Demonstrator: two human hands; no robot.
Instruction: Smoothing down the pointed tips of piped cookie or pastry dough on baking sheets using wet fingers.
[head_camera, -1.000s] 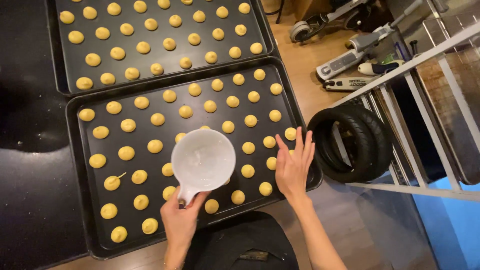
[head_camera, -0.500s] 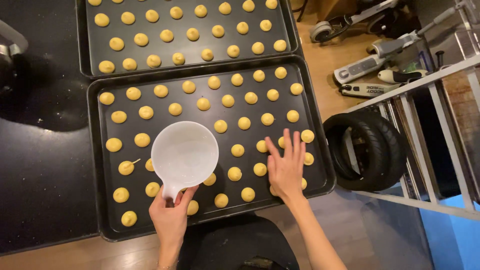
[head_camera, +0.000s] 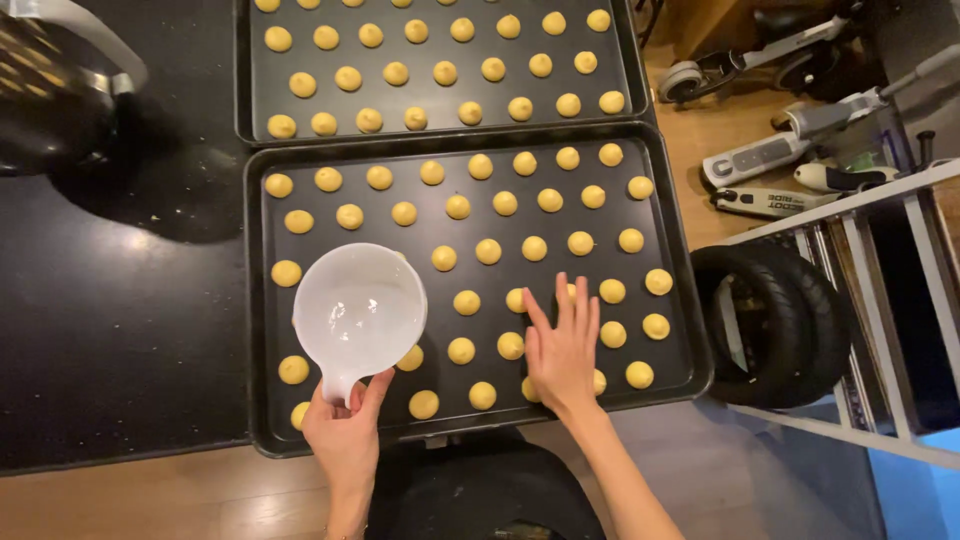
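My left hand (head_camera: 346, 432) grips the short handle of a white plastic scoop cup (head_camera: 360, 310), held level over the left part of the near black baking tray (head_camera: 660, 225). The cup looks wet inside. Rows of small round yellow dough balls (head_camera: 488, 251) cover the tray. My right hand (head_camera: 562, 348) is flat, fingers spread, over dough balls in the tray's front right part; I cannot tell whether it touches them.
A second black tray (head_camera: 250, 90) of dough balls lies just behind the first on the dark countertop (head_camera: 120, 330). A dark metal pot (head_camera: 50, 90) stands at the far left. On the wooden floor to the right are a tyre (head_camera: 775, 320), a white rack (head_camera: 900, 300) and scooters.
The cup and my left hand have shifted left over the tray. My right hand has moved left from the tray's right edge toward its middle. The view has drifted left.
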